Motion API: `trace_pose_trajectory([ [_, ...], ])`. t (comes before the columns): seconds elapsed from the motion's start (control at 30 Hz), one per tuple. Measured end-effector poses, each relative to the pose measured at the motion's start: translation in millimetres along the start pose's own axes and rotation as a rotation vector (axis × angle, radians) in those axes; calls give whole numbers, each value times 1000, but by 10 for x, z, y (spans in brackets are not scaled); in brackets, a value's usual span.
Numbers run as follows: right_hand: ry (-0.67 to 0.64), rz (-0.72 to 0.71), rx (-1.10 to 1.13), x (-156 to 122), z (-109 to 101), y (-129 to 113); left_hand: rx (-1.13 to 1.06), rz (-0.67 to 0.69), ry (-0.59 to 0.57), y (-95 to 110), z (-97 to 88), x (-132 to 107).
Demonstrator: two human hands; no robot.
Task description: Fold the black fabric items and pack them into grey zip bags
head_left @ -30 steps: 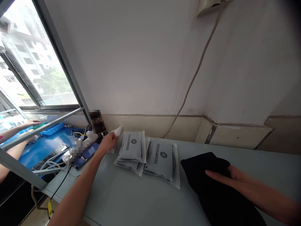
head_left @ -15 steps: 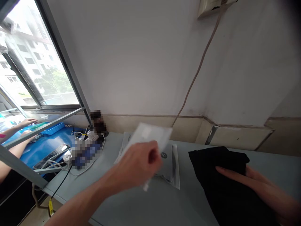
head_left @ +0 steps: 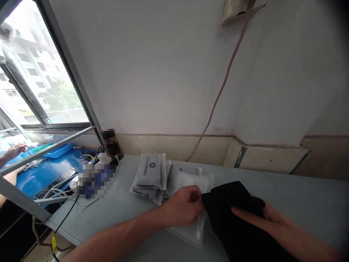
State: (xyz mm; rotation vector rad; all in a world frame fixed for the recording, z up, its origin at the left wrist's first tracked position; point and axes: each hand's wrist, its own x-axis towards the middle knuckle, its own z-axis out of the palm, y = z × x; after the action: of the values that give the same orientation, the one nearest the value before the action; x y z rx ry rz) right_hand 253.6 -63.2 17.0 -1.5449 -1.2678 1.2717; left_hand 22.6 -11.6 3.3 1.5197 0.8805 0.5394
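Pinching the clear bag (head_left: 192, 181) beside the black cloth (head_left: 231, 222), the left hand (head_left: 182, 206) is gripping tight — the right hand (head_left: 263, 218) is lying on the cloth, fingers flat together — the cloth is not in the bag yet.

The left hand (head_left: 184, 206) is pinched closed, the right hand (head_left: 259, 217) flat.

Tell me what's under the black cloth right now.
A clear pouch shows at the left edge of the black cloth, pinched by the left hand; the right hand lies flat on top. How far the pouch runs beneath is hidden.
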Motion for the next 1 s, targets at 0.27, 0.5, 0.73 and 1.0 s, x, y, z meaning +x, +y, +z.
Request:
trace_pose_trajectory([
  [0.27, -213, -72, -62, -23, -33, -100, -40, 42, 97, -17, 61, -10],
  [0.5, -103, -39, -40, 46, 70, -110, 417, 159, 354, 81, 201, -125],
  [0.73, 23, 315, 257, 46, 172, -26, 637, 272, 384, 49, 268, -90],
  [1.0, -64, 73, 139, -4, 218, -28, 730, 404, 342, 81, 338, -137],
])
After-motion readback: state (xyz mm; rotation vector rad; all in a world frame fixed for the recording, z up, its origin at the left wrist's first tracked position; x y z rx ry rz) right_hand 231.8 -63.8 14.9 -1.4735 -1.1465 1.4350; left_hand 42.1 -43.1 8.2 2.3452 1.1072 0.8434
